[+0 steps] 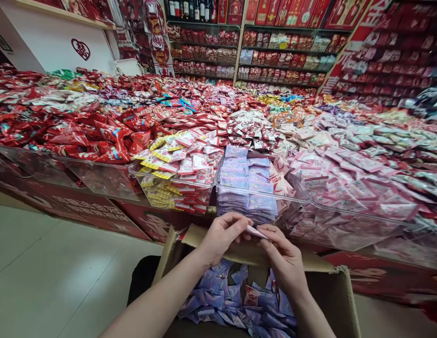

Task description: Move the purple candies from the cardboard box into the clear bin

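Pinching a small packet (255, 232)

The left hand (221, 237) at 9 o'clock and right hand (286, 259) at 4 clamp it in their fingers over a cardboard box (350, 300). Purple packets (236, 293) lie inside at 6; purple stacks (234, 170) stand in a clear bin (246, 190) at 12.

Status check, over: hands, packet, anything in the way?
Left hand and right hand pinching one small packet above open carton. Loose purple packets below, purple stacks just ahead. No obstruction seen at hands.
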The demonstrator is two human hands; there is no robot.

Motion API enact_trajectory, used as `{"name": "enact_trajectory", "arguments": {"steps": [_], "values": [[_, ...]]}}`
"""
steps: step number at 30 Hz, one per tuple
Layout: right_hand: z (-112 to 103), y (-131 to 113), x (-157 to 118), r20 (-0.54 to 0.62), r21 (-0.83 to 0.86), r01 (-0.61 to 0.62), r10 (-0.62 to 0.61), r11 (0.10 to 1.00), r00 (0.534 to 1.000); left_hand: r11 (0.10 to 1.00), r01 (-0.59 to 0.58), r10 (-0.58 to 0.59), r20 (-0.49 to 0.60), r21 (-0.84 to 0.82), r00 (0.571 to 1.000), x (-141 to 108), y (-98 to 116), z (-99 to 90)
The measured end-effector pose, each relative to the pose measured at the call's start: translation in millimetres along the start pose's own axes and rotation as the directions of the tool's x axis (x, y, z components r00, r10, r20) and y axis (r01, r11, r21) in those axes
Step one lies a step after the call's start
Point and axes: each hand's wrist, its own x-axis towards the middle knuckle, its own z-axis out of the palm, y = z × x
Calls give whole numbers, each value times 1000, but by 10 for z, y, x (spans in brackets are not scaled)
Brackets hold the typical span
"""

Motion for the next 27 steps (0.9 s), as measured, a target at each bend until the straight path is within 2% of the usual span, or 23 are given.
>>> {"name": "enact_trajectory", "arguments": {"steps": [2, 5, 8, 13, 17, 22, 24, 27], "values": [[-5, 6, 5, 29, 77, -21, 19, 997, 999, 997, -76, 76, 27, 14, 997, -17, -4, 3], [12, -8, 21, 3, 189, -188, 191, 964, 982, 987, -159, 156, 92, 37, 984, -42, -21, 28], [47, -38, 28, -14, 228, -251, 261, 941, 965, 994, -107, 103, 90, 37, 991, -43, -55, 45], [76, -60, -2, -47, 211, -225, 240, 951, 970, 999, -33, 33, 4, 6, 999, -8, -88, 44], [79, -37, -39, -79, 103, -205, 213, 973, 974, 1000, -5, 5, 19, -4, 1000, -17, -78, 37], [68, 21, -90, -173, -11, -76, 73, 997, 982, 998, -5, 4, 19, 55, 1000, -58, -68, 34], [43, 38, -106, -152, 1, -21, 21, 1000, 988, 1000, 8, -9, 34, 30, 999, -61, -50, 35], [4, 14, -104, -42, 134, -46, 52, 990, 998, 995, 88, -83, 116, -38, 990, -54, -7, 22]]}}
